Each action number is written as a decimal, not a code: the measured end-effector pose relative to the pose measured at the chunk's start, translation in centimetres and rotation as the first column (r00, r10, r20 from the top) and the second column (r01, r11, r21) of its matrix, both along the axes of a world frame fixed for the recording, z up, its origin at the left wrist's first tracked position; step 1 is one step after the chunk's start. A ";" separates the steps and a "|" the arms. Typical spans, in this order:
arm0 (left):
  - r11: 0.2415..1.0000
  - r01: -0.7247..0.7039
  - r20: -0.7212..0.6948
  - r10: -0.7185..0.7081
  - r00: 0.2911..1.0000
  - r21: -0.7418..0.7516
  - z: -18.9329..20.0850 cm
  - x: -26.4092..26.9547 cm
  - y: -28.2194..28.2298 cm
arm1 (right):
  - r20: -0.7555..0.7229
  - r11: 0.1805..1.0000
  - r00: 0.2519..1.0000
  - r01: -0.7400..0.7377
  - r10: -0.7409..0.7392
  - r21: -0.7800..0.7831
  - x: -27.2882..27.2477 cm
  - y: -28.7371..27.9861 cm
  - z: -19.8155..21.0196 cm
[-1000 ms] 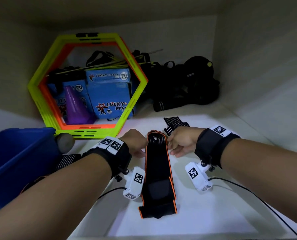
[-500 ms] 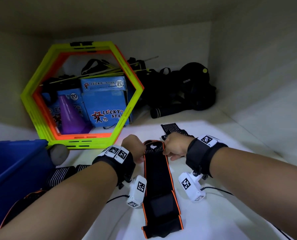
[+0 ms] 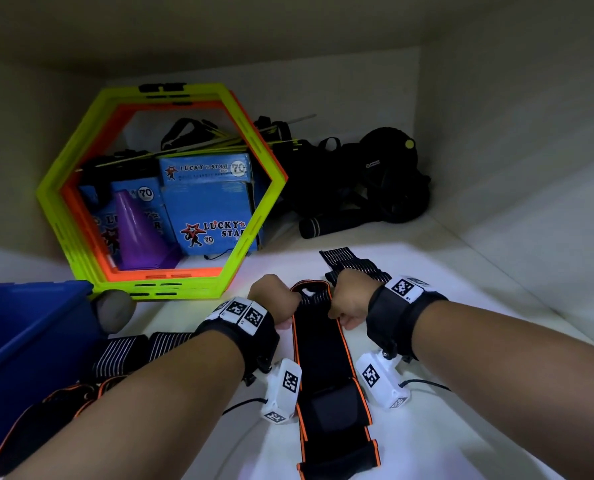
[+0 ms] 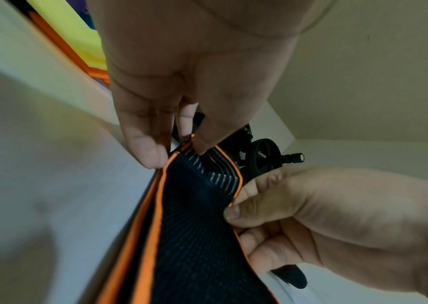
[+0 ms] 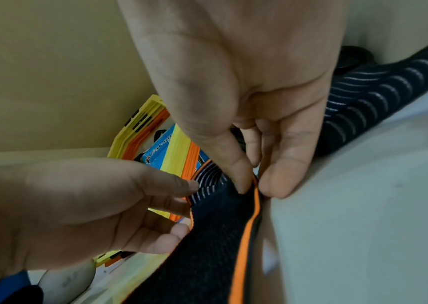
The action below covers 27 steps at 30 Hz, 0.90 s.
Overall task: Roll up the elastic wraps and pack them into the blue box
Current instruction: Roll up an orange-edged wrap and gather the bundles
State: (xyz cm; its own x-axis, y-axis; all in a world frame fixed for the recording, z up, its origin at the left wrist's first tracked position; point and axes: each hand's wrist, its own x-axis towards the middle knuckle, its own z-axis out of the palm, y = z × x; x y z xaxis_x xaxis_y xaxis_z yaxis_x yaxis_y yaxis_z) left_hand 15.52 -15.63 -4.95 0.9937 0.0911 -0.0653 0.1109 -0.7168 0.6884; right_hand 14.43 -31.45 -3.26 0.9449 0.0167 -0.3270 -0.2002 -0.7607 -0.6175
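1. Nearest me, the wrap (image 3: 326,368) lies flat on the white surface (image 3: 462,341), running near to far, black with orange edging. I judge it soft, light and stretchy, likely to go skew unless both edges turn together.
2. At its far end my left hand (image 3: 275,303) has the left corner in a thumb-and-finger grip, and my right hand (image 3: 349,303) has the right corner in the same pinching grip. That end is where I would begin the roll.
3. More wraps, striped, lie at near left (image 3: 139,351) and just beyond the right hand (image 3: 351,261).
4. The blue box (image 3: 22,341) stands at near left, with a grey ball (image 3: 115,313) against it.
5. Far left, a yellow and orange hexagon frame (image 3: 254,216) stands before blue cartons (image 3: 209,206) reading "LUCKY STAR" and "70", and a purple cone (image 3: 136,233).
6. Farthest right sits black gear (image 3: 385,174), its small label unreadable.
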 end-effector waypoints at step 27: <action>0.976 -0.013 -0.391 -0.076 0.917 -0.219 2.8 -7.9 0.7 | -0.212 0.993 0.970 -0.116 0.120 0.031 -7.4 -0.4 1.0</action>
State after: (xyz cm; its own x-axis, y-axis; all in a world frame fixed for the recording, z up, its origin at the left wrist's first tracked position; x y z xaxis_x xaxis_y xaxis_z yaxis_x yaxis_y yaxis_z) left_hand 7.63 -14.95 -2.18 0.8846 0.0001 -0.4664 0.3846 -0.5660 0.7292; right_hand 7.03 -31.82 -2.30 0.8448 0.1314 -0.5188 -0.2381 -0.7760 -0.5841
